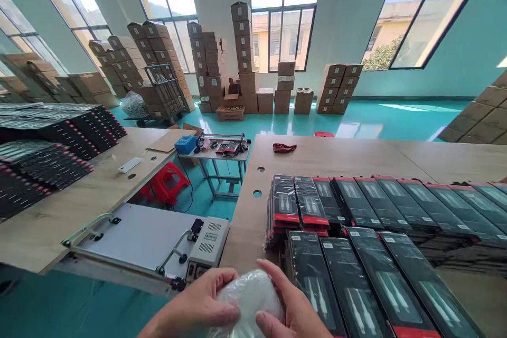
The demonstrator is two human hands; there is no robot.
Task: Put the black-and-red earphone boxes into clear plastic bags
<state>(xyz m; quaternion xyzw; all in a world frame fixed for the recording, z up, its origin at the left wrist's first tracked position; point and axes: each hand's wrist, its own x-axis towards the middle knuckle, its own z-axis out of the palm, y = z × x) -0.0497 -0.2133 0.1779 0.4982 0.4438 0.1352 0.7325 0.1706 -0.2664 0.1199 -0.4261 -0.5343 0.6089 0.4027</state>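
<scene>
While the left hand [214, 298] curls its fingers around one side of a clear plastic bundle [253, 293], the right hand [291, 306] bends its own around the other, so the bundle sits gripped between both at the bottom of the view. It looks like crumpled film, though glare and the cropped lower edge make that uncertain. Black boxes [311, 264] stand on the wooden table [245, 232] just right of the hands, with a pale metal unit [209, 243] near the left.

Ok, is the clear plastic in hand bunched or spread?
Bunched, where visible: the clear plastic makes a rounded bundle between the left hand and right hand.
</scene>
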